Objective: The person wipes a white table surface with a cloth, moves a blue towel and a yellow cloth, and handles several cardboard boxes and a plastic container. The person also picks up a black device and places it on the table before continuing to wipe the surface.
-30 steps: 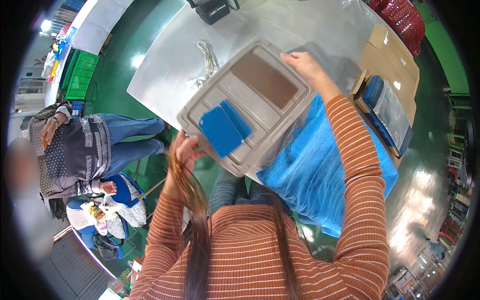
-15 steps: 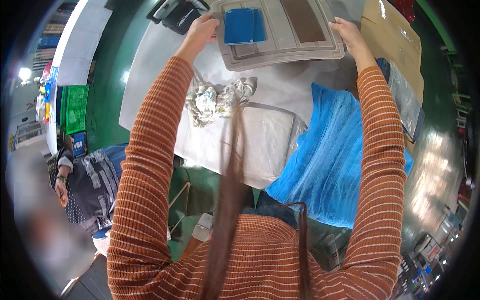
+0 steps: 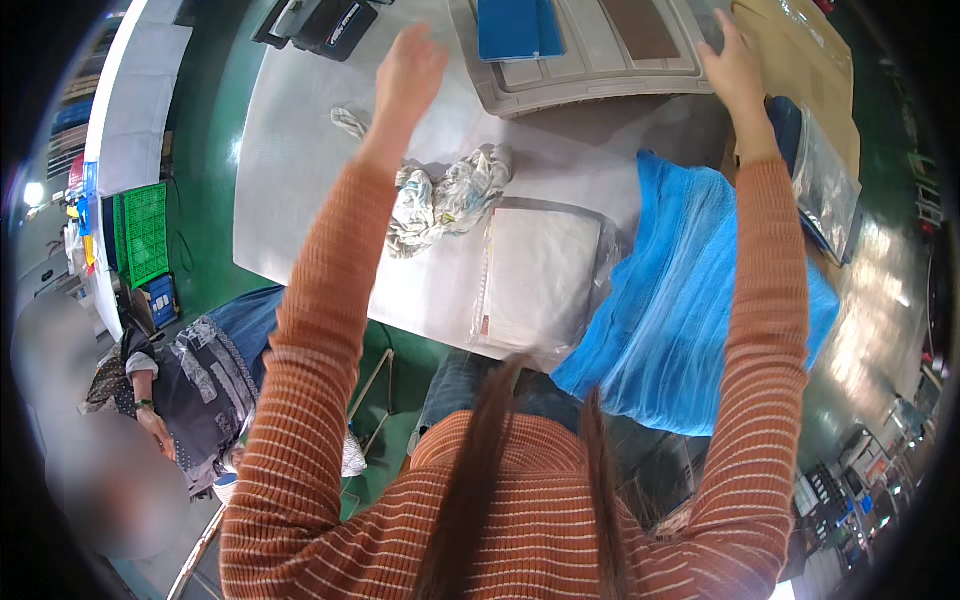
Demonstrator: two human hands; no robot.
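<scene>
A taupe plastic storage box with a lid [image 3: 600, 78] sits at the far side of the table, its far part cut off by the picture's edge. Flat blue sheets or folders [image 3: 515, 30] and a brown rectangle [image 3: 635, 28] are on top. My left hand [image 3: 410, 80] is in the air left of the lid, apart from it, its loosely bent fingers blurred and nothing visible in them. Beside the lid's right edge is my right hand [image 3: 735, 75], thumb and forefinger apart; whether it touches the rim I cannot tell. Below my left hand lies a crumpled patterned cloth [image 3: 450, 200].
A clear-bagged white item [image 3: 545, 270] lies at the table's near edge. Right of it a blue striped cloth [image 3: 670, 300] hangs over the edge. Brown cardboard [image 3: 800, 90] and plastic-wrapped goods [image 3: 825, 190] are at right, a black case [image 3: 335, 25] far left. Another person [image 3: 200, 390] is at left.
My left hand has let go of the lid's left edge and moved away from it. My right hand's fingers have spread at the right edge. The box sits farther up in the picture.
</scene>
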